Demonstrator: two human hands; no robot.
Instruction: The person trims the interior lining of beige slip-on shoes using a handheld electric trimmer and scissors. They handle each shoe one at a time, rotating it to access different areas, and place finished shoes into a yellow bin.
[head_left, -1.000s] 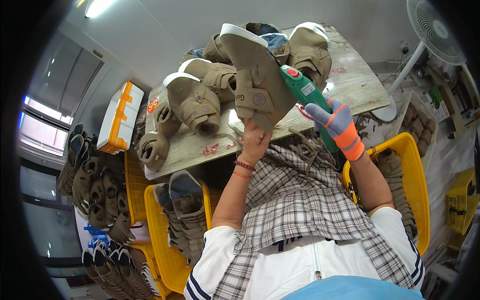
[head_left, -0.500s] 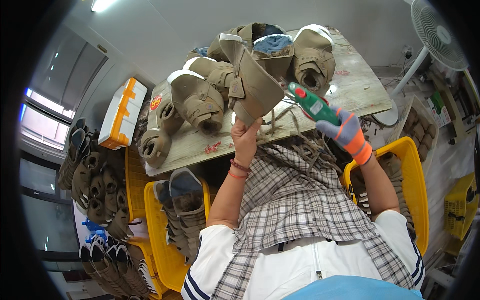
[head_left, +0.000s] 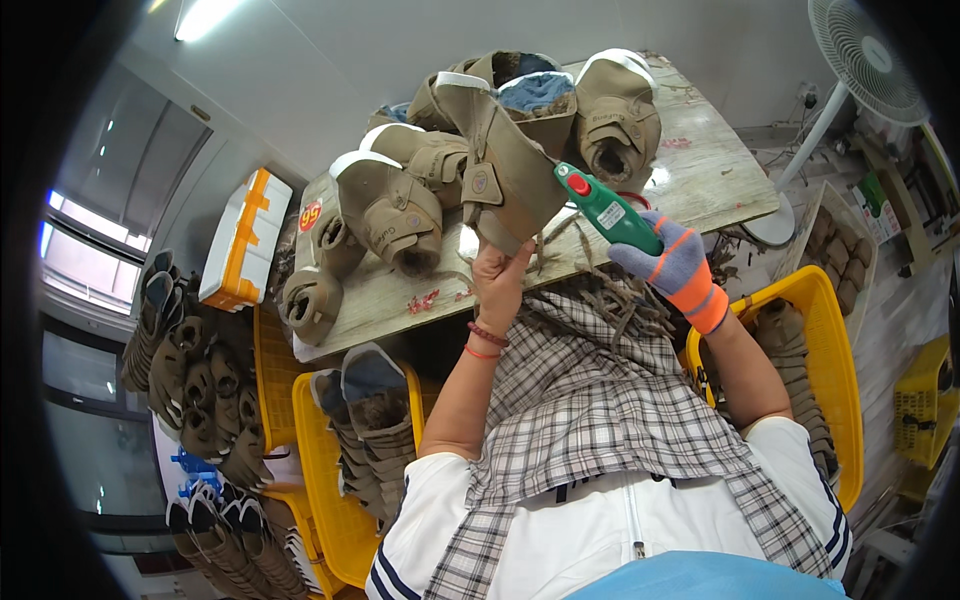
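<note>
My bare left hand (head_left: 500,290) pinches the lower end of a tan boot upper (head_left: 516,182) and holds it up above the table's near edge. The piece has a strap with a small round badge and a white edge at its top. In my right hand (head_left: 672,262), gloved in grey and orange, is a green handheld power tool (head_left: 612,212) with a red button. Its front end is at the right edge of the boot upper; the tip is too small to make out. Dark fluffy trimmings (head_left: 625,305) lie on my checked apron (head_left: 600,400), below the tool.
More tan boot uppers (head_left: 388,215) stand on the pale table (head_left: 385,305), some showing blue or furry lining. Yellow crates (head_left: 325,480) with stacked uppers flank me. A white-and-orange box (head_left: 240,240) stands at left, a white fan (head_left: 868,60) at far right.
The green tool has moved left and slightly down, so its front end now meets the boot upper's right edge. My left hand keeps its hold, and the view has shifted slightly.
</note>
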